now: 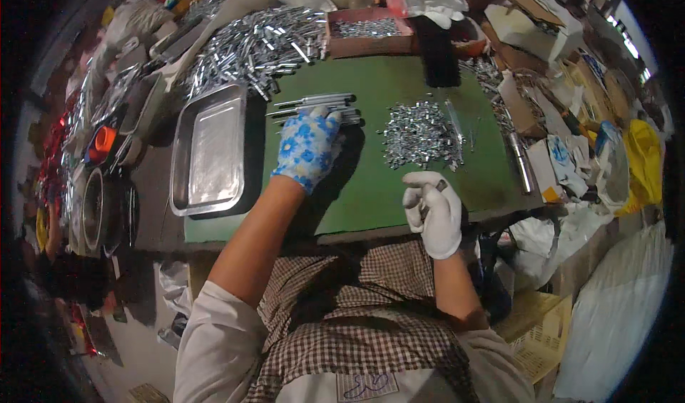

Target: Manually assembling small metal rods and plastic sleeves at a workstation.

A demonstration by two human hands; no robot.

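My left hand, in a blue flowered glove, reaches over a small row of slim silver metal rods on the green work surface. Its fingers are bent down onto the rods, and the fingertips are partly hidden. In a white glove, my right hand is raised near the front edge with its fingers curled in. Whatever it may hold is too small to make out. Just beyond it lies a spread pile of small shiny metal pieces.
Left of the rods stands a shallow metal tray. A large heap of metal rods lies at the back, beside a red box of small parts. A metal tube lies at the right edge, near clutter and a yellow bag.
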